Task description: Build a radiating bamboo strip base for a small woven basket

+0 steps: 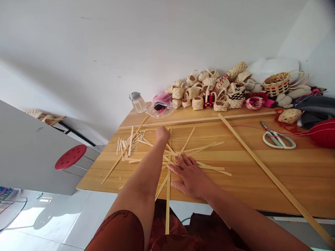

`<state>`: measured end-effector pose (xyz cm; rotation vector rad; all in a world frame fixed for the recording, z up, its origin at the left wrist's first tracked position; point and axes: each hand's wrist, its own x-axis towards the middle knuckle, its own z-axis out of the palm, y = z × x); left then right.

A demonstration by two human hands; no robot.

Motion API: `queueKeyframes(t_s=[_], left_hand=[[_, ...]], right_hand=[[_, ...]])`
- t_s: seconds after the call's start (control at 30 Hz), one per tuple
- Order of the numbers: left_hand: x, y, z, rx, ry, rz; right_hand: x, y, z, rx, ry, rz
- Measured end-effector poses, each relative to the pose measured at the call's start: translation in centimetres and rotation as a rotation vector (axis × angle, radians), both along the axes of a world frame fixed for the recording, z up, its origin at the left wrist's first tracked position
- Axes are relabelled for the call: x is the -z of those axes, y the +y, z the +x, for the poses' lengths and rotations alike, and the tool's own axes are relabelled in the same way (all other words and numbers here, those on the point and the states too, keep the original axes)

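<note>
Crossing partly under the splayed right hand, strips reach the curled left hand; its hold unclear.

Pale straw-yellow strips cross in a star pattern at the fingers of the right hand. Beneath the fingers, the table is honey-brown with darker streaked grain. Left of the fingers, the scraps are pinkish cream. Beyond the fingers, the bottle lid is grey, and the bag shows pink and black through clear plastic. Further right beyond them, most small baskets are plain cream; one basket is checked black and cream, and a larger basket bears red and black blocks. Right of the fingers, the scissors have white handles, and the yarn is bright red.
</note>
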<state>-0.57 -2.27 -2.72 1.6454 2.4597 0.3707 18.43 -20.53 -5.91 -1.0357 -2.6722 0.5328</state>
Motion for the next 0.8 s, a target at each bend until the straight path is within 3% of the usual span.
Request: queueKeyframes(t_s=[0.27,0.57,0.67,0.8], left_hand=[[-1.0,-0.6,1.2,0.136,0.038,0.063],[-1.0,-2.2,5.9,0.365,-0.118,0.109],[-2.2,-4.6,5.5,0.433,-0.193,0.157],[-4.9,-11.0,0.8,0.431,-0.289,0.216]], right_hand=[[0.1,0.0,-0.1,0.001,-0.006,-0.001],[-0.1,0.0,0.0,-0.004,-0.022,0.035],[-0.1,0.1,-0.1,-0.008,-0.026,0.027],[0.0,0.4,-0.3,-0.006,-0.040,-0.009]])
